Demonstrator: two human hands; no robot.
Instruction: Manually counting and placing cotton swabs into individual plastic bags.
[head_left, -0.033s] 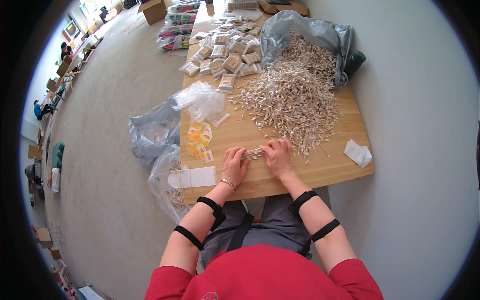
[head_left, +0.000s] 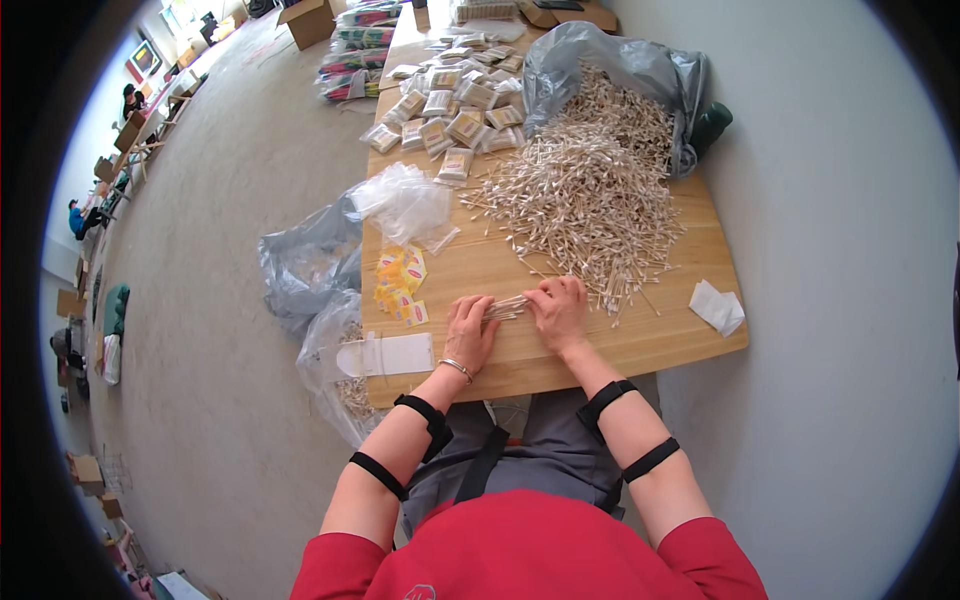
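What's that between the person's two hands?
A small bundle of cotton swabs lies between the left grip and the right grip, as the head view shows.

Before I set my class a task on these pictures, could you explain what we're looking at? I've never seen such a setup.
There is no robot here: you see a person's bare left hand and right hand. The view comes from a wide fisheye camera worn on the person's head, looking down, so straight edges bend near the rim. Left in the picture is the person's left.

On the wooden table lie a big heap of cotton swabs, many small filled packets, clear plastic bags, yellow-and-white cards and a white paper.

Between the hands, in the grip of their fingers, is a small swab bundle.
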